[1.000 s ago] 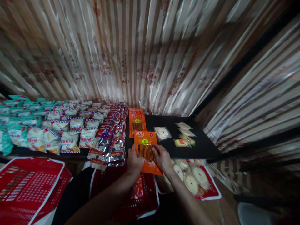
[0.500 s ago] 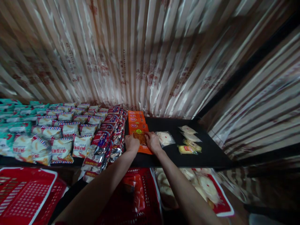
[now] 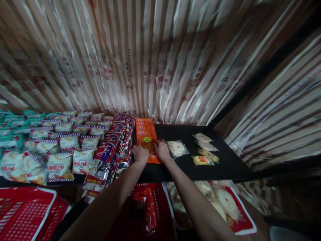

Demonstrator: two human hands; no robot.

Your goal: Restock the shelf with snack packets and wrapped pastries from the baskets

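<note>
An orange snack packet point(image 3: 148, 146) lies on the black shelf point(image 3: 225, 164), overlapping a row of like orange packets point(image 3: 143, 126) behind it. My left hand point(image 3: 140, 153) grips its left edge and my right hand point(image 3: 162, 149) grips its right edge, fingers curled on the packet. Left of my left hand stands a row of red and silver packets point(image 3: 110, 150). Just right of my right hand lies a clear packet with a white bun point(image 3: 177, 148).
White and blue-red bread packets point(image 3: 60, 147) and green packets point(image 3: 12, 134) fill the shelf's left. Small pale and yellow packets point(image 3: 204, 150) lie at the right. Red baskets point(image 3: 27, 214) point(image 3: 147, 207) and a tray of buns point(image 3: 225, 204) sit below. A striped curtain point(image 3: 150, 60) hangs behind.
Both hands carried the orange packet from the shelf's front edge up and back onto the shelf, setting it against the orange row. The camera tilted slightly.
</note>
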